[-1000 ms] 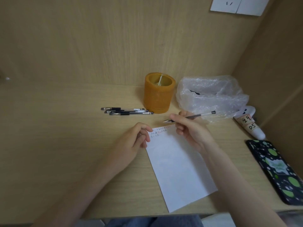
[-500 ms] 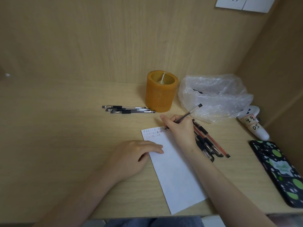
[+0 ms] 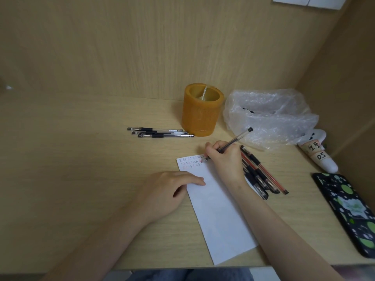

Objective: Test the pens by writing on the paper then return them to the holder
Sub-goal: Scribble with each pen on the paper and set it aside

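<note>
A white strip of paper point(image 3: 218, 211) lies on the wooden desk, with small red and black marks at its top end. My right hand point(image 3: 224, 157) pinches a clear black pen point(image 3: 237, 138), tip down on the top right of the paper. My left hand point(image 3: 172, 189) rests flat on the paper's left edge. An orange cylindrical holder point(image 3: 202, 110) stands behind the paper. Three pens point(image 3: 160, 132) lie left of the holder. Several more pens point(image 3: 259, 173), black and red, lie right of my right hand.
A crumpled clear plastic bag point(image 3: 267, 116) sits right of the holder. A white tube point(image 3: 318, 153) with handwritten labels lies by the right wall. A black phone point(image 3: 347, 211) with green spots lies at the desk's right edge. Wooden walls enclose the back and right.
My right hand turned the pen from level to upright and lowered its tip onto the paper. My left hand slid down the paper's left edge and flattened.
</note>
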### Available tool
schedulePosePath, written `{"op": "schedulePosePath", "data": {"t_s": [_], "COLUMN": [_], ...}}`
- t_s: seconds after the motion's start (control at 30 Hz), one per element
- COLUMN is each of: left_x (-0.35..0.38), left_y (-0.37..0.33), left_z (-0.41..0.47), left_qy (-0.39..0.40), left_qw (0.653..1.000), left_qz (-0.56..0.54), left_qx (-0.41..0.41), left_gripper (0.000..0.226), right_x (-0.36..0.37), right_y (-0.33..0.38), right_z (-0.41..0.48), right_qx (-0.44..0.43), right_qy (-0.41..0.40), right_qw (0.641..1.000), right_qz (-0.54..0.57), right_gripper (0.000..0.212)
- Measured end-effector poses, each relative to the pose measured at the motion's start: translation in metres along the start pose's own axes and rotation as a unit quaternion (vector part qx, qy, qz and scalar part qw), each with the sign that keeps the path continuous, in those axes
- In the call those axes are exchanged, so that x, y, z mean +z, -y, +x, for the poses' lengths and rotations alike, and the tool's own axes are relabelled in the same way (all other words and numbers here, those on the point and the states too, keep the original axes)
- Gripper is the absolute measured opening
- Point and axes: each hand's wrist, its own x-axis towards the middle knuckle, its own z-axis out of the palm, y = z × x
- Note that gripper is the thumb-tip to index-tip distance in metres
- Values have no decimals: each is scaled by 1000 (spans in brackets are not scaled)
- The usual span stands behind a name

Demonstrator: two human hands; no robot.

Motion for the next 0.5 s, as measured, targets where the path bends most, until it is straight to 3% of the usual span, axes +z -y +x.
{"op": "schedulePosePath", "data": {"t_s": [0.5], "left_x": [-1], "left_y": [-3], "left_z": [0], "left_qy": [4], "left_qw": [1000], "left_qz": [-2], "left_qx": [-11], "left_gripper": [44], "right_x": [1], "right_y": [-2], "right_z": [1], "right_qx": [-4], "right_qy": [-1], "right_qw": [1000], "right_qz": [-7], "right_gripper": [32]}}
